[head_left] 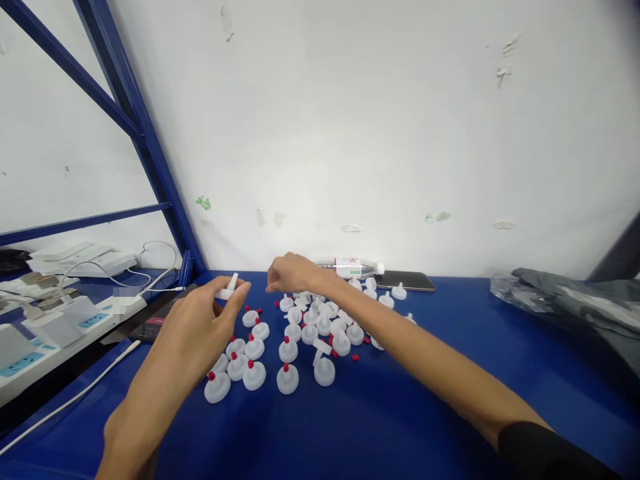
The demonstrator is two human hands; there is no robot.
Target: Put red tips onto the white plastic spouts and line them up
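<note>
My left hand (203, 320) holds a white plastic nozzle cap (229, 288) between thumb and fingers, its spout pointing up. My right hand (291, 272) hovers just to the right of it with fingers pinched together; whether a small red tip sits between them is too small to tell. Below both hands lie several white nozzle caps (287, 379) on the blue table (450, 373), many with red tips fitted, and some loose red tips (355, 358).
A clear water bottle (353, 268) lies against the wall beside a dark phone (406, 281). A grey plastic bag (575, 300) lies at right. White power strips (60, 327) and cables sit at left, behind a blue metal frame (145, 140).
</note>
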